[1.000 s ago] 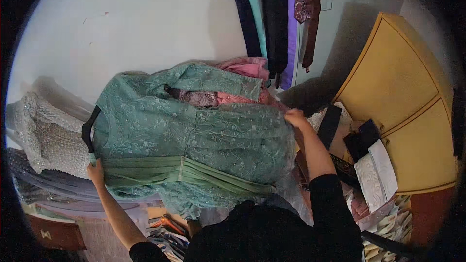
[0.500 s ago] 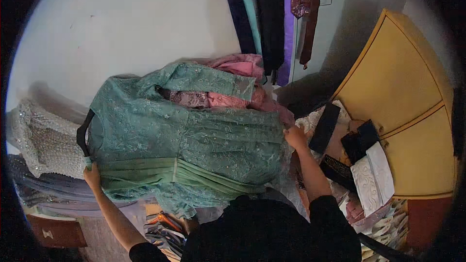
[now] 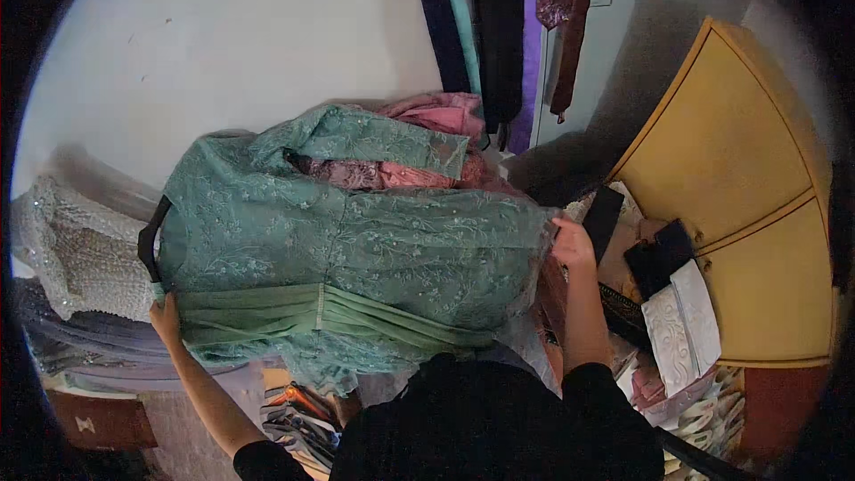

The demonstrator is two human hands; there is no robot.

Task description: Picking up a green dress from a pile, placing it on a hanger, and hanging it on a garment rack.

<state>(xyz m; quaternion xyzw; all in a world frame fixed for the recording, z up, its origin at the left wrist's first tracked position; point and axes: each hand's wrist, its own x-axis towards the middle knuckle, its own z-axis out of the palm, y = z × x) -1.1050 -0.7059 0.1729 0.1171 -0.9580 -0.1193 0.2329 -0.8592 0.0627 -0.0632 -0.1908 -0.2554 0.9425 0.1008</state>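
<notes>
A green embroidered dress (image 3: pixel 258 240) lies spread sideways across the middle, its neck toward the left and its skirt toward the right. A black hanger (image 3: pixel 148 254) shows at the neck. Pleated lighter green cloth (image 3: pixel 254 309) runs along the near side of the dress. My left hand (image 3: pixel 166 321) is closed at the hanger's near end, on the dress's shoulder where the lighter cloth begins. At the far end of the skirt, my right hand (image 3: pixel 573 242) pinches the fabric edge. One sleeve (image 3: pixel 383 141) lies folded over the top.
Pink garments (image 3: pixel 436 116) lie behind the dress. A beaded silver garment (image 3: pixel 85 249) is at the left. Ties (image 3: pixel 557 0) and long cloths hang above. On the right, a white patterned piece (image 3: pixel 681 325) and dark items lie beside a yellow cabinet (image 3: pixel 766 160).
My right hand has moved right and slightly up along the skirt edge, and the skirt stretches farther right. My left hand has barely shifted.
</notes>
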